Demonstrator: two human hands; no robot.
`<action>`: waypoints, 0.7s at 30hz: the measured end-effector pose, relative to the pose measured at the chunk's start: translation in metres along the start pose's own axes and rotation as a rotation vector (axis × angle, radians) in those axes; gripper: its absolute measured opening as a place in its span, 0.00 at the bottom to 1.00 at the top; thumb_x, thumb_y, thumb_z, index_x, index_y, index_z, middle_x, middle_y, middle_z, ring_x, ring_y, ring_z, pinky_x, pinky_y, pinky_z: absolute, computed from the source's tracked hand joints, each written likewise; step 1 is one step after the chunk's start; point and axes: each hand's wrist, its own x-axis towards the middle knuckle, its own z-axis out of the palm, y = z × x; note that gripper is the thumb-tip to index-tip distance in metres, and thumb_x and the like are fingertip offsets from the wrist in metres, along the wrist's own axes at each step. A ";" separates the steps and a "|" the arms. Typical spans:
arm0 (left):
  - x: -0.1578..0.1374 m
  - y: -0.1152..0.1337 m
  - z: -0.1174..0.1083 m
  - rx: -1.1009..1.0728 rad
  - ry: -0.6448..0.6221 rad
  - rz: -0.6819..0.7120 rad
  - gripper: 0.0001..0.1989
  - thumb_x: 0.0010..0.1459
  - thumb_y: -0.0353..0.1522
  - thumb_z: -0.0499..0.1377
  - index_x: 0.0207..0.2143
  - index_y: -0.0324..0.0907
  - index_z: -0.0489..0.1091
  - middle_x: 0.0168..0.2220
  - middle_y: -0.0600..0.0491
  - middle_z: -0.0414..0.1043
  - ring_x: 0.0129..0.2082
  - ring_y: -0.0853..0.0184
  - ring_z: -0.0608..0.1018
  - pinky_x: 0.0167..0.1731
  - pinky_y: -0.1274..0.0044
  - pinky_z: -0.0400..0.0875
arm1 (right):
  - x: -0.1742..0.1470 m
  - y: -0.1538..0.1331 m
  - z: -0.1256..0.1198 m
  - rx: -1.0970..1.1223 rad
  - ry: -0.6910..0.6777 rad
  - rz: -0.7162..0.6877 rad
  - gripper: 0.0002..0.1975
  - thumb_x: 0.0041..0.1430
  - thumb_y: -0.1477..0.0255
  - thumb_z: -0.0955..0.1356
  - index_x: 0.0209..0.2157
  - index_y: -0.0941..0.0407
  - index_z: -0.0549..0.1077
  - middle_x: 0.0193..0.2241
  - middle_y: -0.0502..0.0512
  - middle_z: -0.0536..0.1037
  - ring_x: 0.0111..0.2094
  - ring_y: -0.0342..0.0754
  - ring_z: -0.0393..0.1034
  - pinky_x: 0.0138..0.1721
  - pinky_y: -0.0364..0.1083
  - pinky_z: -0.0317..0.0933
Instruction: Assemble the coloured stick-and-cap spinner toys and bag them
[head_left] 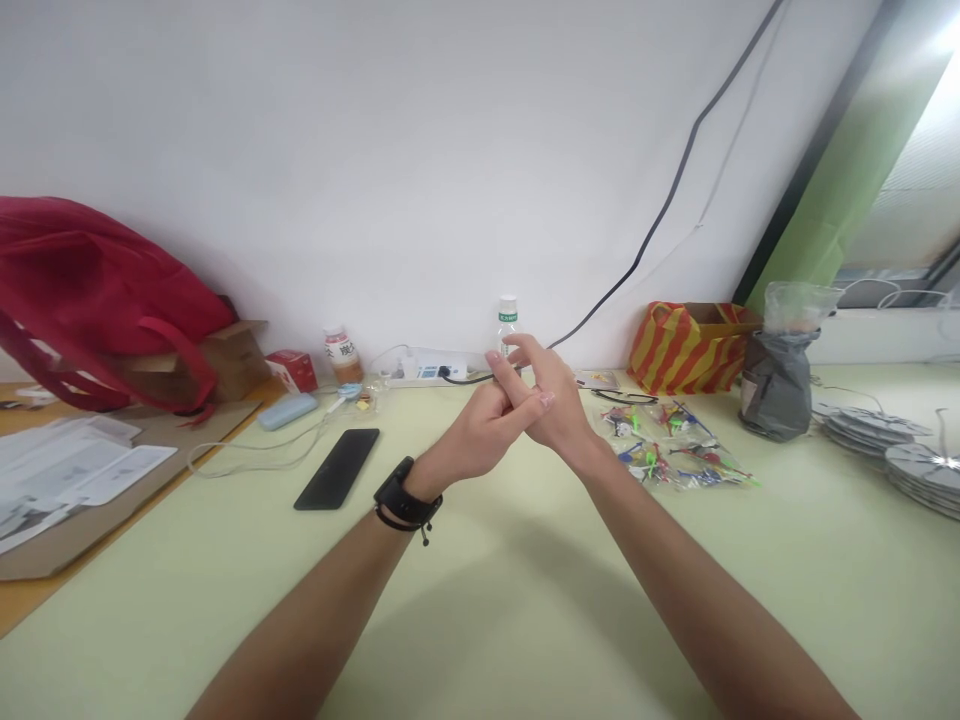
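Observation:
My left hand (477, 437) is wrapped round the edge of my right hand, its thumb lying across near the wrist and most of its fingers hidden behind. A black watch and a thin cord bracelet are on the left wrist. My right hand (553, 400) is loosely bent, fingers apart, with no object visible in it. Both hands are raised over the pale green table (480, 610). Partly hidden behind the right fingers stands a clear bottle (508, 318) with a white cap and green label. A black phone (337, 469) lies left of the hands.
Left are a red backpack (97, 290), a red box (292, 371), a drink bottle (343, 356) and a light-blue case (288, 411). A power strip (427, 366) lies along the wall. Right are bagged colourful small parts (675, 445), a striped bag (686, 350) and stacked grey discs (926, 470).

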 end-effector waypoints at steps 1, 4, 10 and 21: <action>0.000 0.000 0.000 -0.012 -0.006 0.014 0.24 0.67 0.45 0.56 0.23 0.43 0.52 0.22 0.58 0.47 0.23 0.70 0.53 0.22 0.74 0.47 | 0.001 -0.001 -0.001 0.043 -0.036 0.011 0.26 0.65 0.46 0.62 0.52 0.50 0.72 0.41 0.55 0.79 0.45 0.54 0.72 0.49 0.53 0.63; -0.001 0.000 -0.001 -0.015 -0.027 0.059 0.24 0.68 0.45 0.53 0.23 0.43 0.50 0.23 0.58 0.47 0.23 0.70 0.53 0.23 0.74 0.47 | 0.003 -0.004 -0.007 0.124 -0.122 0.002 0.24 0.66 0.47 0.62 0.46 0.51 0.75 0.40 0.54 0.79 0.44 0.52 0.72 0.43 0.48 0.64; -0.001 -0.002 -0.008 0.282 0.032 0.149 0.24 0.72 0.43 0.47 0.23 0.43 0.51 0.21 0.58 0.49 0.22 0.70 0.56 0.24 0.73 0.50 | 0.007 -0.004 -0.015 -0.005 -0.262 -0.082 0.31 0.69 0.45 0.55 0.29 0.53 0.73 0.28 0.51 0.77 0.35 0.49 0.70 0.36 0.46 0.60; 0.001 0.003 0.001 0.001 -0.027 0.060 0.17 0.66 0.43 0.59 0.30 0.41 0.63 0.27 0.55 0.61 0.28 0.70 0.65 0.25 0.78 0.59 | -0.003 -0.010 -0.003 -0.188 0.110 -0.117 0.23 0.68 0.49 0.62 0.32 0.53 0.72 0.32 0.53 0.78 0.38 0.51 0.70 0.47 0.50 0.57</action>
